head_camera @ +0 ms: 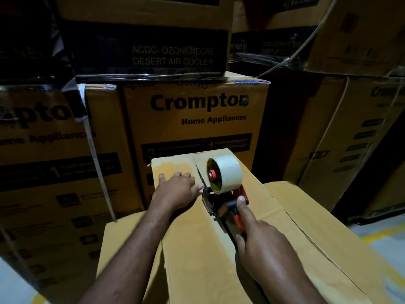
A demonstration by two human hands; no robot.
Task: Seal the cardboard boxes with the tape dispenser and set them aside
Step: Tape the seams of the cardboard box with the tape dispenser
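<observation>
Two hands are at work on one cardboard box point(188, 249). Our left hand point(177, 187) lies flat, fingers spread and holding nothing, pressing the left flap just beside the centre seam point(200, 176). Off its fingertips stands the tape dispenser point(223, 191), its roll upright over the seam. Our right hand point(260, 244) is closed round the orange handle, thumb extended along it. We judge taping is under way; whether tape already lies along the seam we cannot tell. Recommended: keep the flaps butted, hold the dispenser centred, press evenly. Beyond the fingers, stacked Crompton cartons point(197, 119) stand close behind, limiting forward travel.
</observation>
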